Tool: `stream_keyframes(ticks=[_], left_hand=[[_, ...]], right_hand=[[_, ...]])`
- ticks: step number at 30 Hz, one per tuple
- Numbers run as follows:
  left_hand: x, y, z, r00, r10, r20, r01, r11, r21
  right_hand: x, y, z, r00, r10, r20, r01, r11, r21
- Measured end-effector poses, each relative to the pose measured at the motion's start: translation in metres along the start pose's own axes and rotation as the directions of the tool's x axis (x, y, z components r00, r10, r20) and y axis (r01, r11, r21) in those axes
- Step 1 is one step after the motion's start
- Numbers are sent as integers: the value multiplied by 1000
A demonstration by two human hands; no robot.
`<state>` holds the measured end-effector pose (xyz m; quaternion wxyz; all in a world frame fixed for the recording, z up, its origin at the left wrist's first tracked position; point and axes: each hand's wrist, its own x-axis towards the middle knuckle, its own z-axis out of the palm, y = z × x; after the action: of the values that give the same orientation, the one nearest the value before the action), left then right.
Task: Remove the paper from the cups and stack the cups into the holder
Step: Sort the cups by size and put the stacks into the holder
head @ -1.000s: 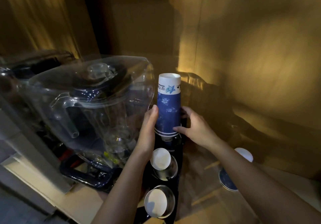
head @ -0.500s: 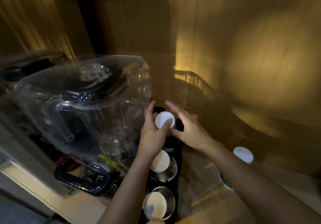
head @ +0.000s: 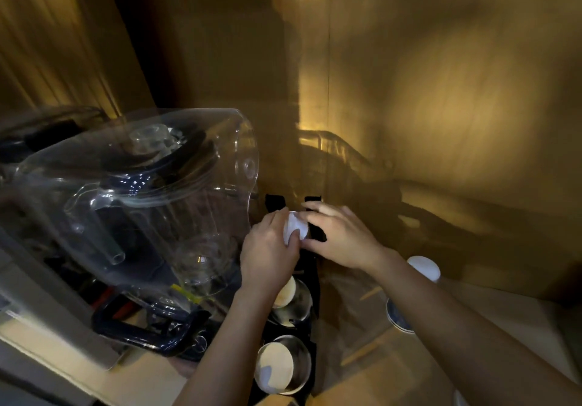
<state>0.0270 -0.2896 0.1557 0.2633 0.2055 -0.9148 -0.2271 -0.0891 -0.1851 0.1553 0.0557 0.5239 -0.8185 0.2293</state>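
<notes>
A black cup holder (head: 315, 282) runs from the wall toward me, with steel-rimmed slots. Only the white top of the cup stack (head: 296, 225) shows in its far slot. My left hand (head: 267, 254) grips that top from the left, thumb across it. My right hand (head: 337, 235) rests on it from the right, fingers over the far edge. White cup bottoms show in the middle slot (head: 285, 293) and the near slot (head: 274, 366). A separate blue-patterned cup stack (head: 422, 268) stands upside down on the counter, right of my right forearm.
A large clear plastic blender jar (head: 138, 204) with a dark base (head: 138, 333) stands close on the left, almost touching my left hand. A brown wall (head: 441, 90) closes the back. The light wooden counter (head: 362, 383) lies under the holder.
The tall blue cup stack has gone down into the far slot until only its white top shows. Both hands followed it down and now rest on top of it.
</notes>
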Motion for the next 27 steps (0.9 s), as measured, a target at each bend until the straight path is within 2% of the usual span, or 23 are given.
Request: stream_keyframes(ticks=[3,5,9,12,18,22,23,25,27], left_hand=[[-4,30,-6,993,83,-83,-80,996,32],[-11,57,-3,988,130,-77,-133,990,-36],[-34,104,29,982,185,35,-171,957,-236],[-54,129,66,962,198,190,-122,928,-351],[-94,147,147,831,181,526,81,896,-436],[-120,147,186,710,113,695,307,839,-450],[-126,147,193,665,91,742,381,812,-441],[-139,143,202,579,56,813,535,727,-431],[-150,137,206,503,34,864,689,587,-425]], right_hand=[[-24,8,-21,990,59,-127,-49,995,82],[-48,17,-37,978,136,-161,-116,985,128],[-109,43,-64,921,309,-238,-269,945,187],[-163,61,-73,855,442,-270,-399,895,201],[-262,79,-60,676,724,-139,-679,684,266],[-306,79,-31,541,840,42,-771,475,424],[-314,78,-22,522,848,93,-784,434,443],[-323,76,-4,533,835,136,-769,411,490],[-328,73,9,550,828,110,-714,397,577]])
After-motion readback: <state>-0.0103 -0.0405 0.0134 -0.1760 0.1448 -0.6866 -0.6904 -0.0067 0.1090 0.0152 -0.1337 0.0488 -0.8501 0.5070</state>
